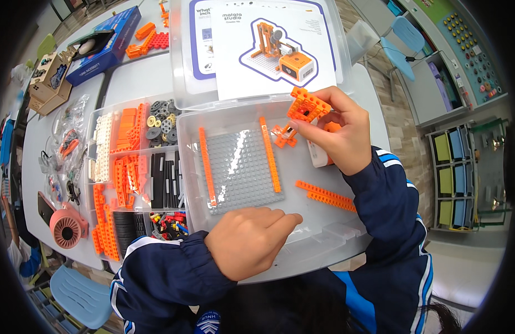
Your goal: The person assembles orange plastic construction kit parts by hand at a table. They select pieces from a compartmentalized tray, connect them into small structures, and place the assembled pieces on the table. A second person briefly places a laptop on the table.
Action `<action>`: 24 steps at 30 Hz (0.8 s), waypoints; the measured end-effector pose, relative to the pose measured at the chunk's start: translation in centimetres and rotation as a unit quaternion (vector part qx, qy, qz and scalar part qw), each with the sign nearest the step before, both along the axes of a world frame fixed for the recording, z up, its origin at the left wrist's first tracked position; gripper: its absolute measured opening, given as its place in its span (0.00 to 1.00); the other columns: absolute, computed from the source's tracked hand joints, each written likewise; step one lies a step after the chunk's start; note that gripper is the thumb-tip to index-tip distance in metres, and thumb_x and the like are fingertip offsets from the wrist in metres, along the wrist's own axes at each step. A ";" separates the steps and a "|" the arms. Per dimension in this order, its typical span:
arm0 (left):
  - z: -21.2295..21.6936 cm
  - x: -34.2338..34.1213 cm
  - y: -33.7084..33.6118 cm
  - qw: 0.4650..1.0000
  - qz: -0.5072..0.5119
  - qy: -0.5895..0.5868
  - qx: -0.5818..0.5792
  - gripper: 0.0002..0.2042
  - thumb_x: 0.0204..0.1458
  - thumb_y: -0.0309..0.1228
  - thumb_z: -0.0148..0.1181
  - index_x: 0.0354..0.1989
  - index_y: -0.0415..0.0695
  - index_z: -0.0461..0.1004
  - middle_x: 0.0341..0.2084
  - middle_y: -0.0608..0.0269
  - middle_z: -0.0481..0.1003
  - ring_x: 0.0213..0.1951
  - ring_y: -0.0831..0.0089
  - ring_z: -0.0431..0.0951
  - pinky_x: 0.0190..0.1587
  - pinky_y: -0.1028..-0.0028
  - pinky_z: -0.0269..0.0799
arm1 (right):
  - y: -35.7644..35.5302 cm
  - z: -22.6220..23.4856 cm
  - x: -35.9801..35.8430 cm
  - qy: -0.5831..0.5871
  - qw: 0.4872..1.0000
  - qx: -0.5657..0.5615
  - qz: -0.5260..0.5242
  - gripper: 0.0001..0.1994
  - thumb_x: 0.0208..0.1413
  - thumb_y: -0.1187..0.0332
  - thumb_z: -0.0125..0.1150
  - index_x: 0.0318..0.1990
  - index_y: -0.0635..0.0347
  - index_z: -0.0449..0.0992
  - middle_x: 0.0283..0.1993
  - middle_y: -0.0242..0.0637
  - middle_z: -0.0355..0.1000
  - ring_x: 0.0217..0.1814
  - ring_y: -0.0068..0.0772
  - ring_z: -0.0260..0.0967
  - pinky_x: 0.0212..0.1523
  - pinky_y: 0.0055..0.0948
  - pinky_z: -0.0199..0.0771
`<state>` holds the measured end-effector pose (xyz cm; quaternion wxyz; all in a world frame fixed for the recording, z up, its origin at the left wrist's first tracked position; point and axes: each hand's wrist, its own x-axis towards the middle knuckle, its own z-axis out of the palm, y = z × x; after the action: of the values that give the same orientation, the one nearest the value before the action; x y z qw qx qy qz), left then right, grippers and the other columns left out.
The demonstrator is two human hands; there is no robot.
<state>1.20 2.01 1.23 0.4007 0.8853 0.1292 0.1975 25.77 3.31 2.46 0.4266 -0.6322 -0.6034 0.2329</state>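
Between the thumb and fingers of my right hand (346, 125) is an orange building-block assembly (307, 104), raised over the right side of the clear plastic box (324, 245). A smaller orange piece (285, 136) shows just below it; whether the two are joined I cannot tell. My left hand (249, 239) is curled over the box's front part, one finger pointing right, its palm hidden. Inside the box lies a grey studded baseplate (238, 161) bearing two upright-running orange strips, one left (207, 167) and one right (270, 155). Stepped orange beams (327, 196) lie right of it.
An orange-and-white block (320, 153) sits partly behind my right hand. Left of the box, a sorting tray (147, 149) holds bricks, gears, black rods and wheels. A picture sheet (268, 50) lies behind. A pink fan (68, 227) and blue carton (104, 47) stand farther left.
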 end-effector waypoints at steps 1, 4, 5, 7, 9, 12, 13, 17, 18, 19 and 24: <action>0.0 0.0 0.0 1.000 -0.002 0.008 -0.003 0.14 0.53 0.22 0.58 0.49 0.38 0.75 0.26 0.58 0.75 0.31 0.57 0.79 0.33 0.62 0.75 | 0.0 -0.1 0.0 -0.004 1.000 0.001 0.000 0.15 0.52 0.76 0.75 0.45 0.66 0.77 0.39 0.33 0.80 0.36 0.15 0.76 0.33 0.15 0.74; -0.1 0.0 0.0 1.000 -0.001 0.012 0.001 0.14 0.53 0.22 0.58 0.49 0.38 0.75 0.26 0.58 0.75 0.31 0.58 0.79 0.33 0.62 0.75 | 0.1 -0.3 -0.1 -0.013 1.000 0.006 0.000 0.14 0.52 0.76 0.74 0.44 0.66 0.76 0.39 0.32 0.80 0.37 0.15 0.76 0.33 0.15 0.74; -0.1 -0.1 -0.1 1.000 0.000 0.006 0.006 0.14 0.53 0.22 0.58 0.49 0.38 0.75 0.26 0.58 0.75 0.31 0.58 0.79 0.33 0.62 0.75 | 0.1 -0.4 -0.1 -0.014 1.000 0.010 0.001 0.14 0.53 0.76 0.74 0.43 0.65 0.75 0.39 0.33 0.79 0.38 0.15 0.76 0.34 0.16 0.75; -0.1 -0.1 -0.1 1.000 -0.001 0.013 0.006 0.14 0.52 0.23 0.58 0.49 0.38 0.75 0.26 0.58 0.75 0.31 0.58 0.79 0.33 0.63 0.75 | 0.1 -0.7 -0.1 0.000 1.000 0.013 0.005 0.13 0.53 0.77 0.73 0.42 0.65 0.74 0.40 0.34 0.79 0.39 0.16 0.76 0.37 0.17 0.76; -0.2 -0.1 -0.1 1.000 -0.001 0.007 0.010 0.14 0.52 0.23 0.59 0.49 0.38 0.75 0.26 0.59 0.75 0.31 0.58 0.79 0.33 0.63 0.75 | 0.1 -0.8 -0.2 0.033 0.999 0.005 0.008 0.13 0.54 0.78 0.72 0.41 0.64 0.73 0.41 0.35 0.78 0.40 0.17 0.76 0.40 0.19 0.78; -0.2 -0.1 -0.1 1.000 0.000 0.006 0.011 0.14 0.52 0.23 0.59 0.49 0.39 0.75 0.27 0.59 0.75 0.31 0.59 0.79 0.33 0.63 0.75 | 0.0 -1.0 -0.4 0.096 0.995 -0.002 0.017 0.12 0.55 0.79 0.71 0.40 0.64 0.72 0.42 0.37 0.78 0.42 0.19 0.76 0.44 0.22 0.79; -0.2 -0.1 -0.1 1.000 -0.002 0.013 0.008 0.14 0.52 0.23 0.59 0.49 0.39 0.75 0.27 0.59 0.75 0.31 0.59 0.79 0.33 0.63 0.75 | 0.1 -1.0 -0.5 0.105 0.994 0.015 0.020 0.11 0.55 0.79 0.71 0.39 0.65 0.71 0.40 0.38 0.78 0.40 0.21 0.77 0.40 0.23 0.80; -0.2 -0.2 -0.2 1.000 0.002 0.008 0.010 0.14 0.52 0.23 0.59 0.48 0.39 0.74 0.27 0.59 0.75 0.31 0.59 0.79 0.33 0.63 0.75 | 0.2 -1.0 -0.6 0.148 0.988 0.016 0.032 0.12 0.54 0.80 0.71 0.39 0.64 0.71 0.40 0.37 0.78 0.41 0.21 0.77 0.40 0.23 0.79; -0.2 -0.2 -0.1 1.000 0.001 0.008 0.011 0.14 0.52 0.23 0.59 0.48 0.39 0.74 0.27 0.59 0.75 0.31 0.59 0.79 0.33 0.63 0.75 | 0.2 -0.9 -0.5 0.161 0.986 -0.001 0.035 0.12 0.54 0.80 0.71 0.40 0.63 0.71 0.42 0.36 0.77 0.43 0.19 0.75 0.44 0.23 0.79; -0.2 -0.2 -0.1 1.000 0.000 0.008 0.011 0.14 0.52 0.23 0.59 0.48 0.39 0.74 0.27 0.59 0.74 0.31 0.59 0.80 0.33 0.63 0.75 | 0.3 -0.9 -0.4 0.159 0.987 -0.004 0.034 0.12 0.54 0.80 0.71 0.40 0.63 0.71 0.42 0.36 0.77 0.43 0.19 0.75 0.44 0.23 0.79; -0.2 -0.2 -0.1 1.000 0.001 0.008 0.017 0.13 0.51 0.23 0.59 0.47 0.39 0.74 0.27 0.59 0.74 0.31 0.59 0.79 0.33 0.62 0.75 | 0.2 -0.8 -0.2 0.152 0.988 -0.015 0.038 0.13 0.54 0.80 0.71 0.40 0.63 0.71 0.42 0.36 0.77 0.43 0.19 0.75 0.44 0.22 0.78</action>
<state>1.04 1.88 1.07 0.3844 0.8933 0.1298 0.1933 25.55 3.50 1.71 0.4944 -0.5722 -0.5520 0.3514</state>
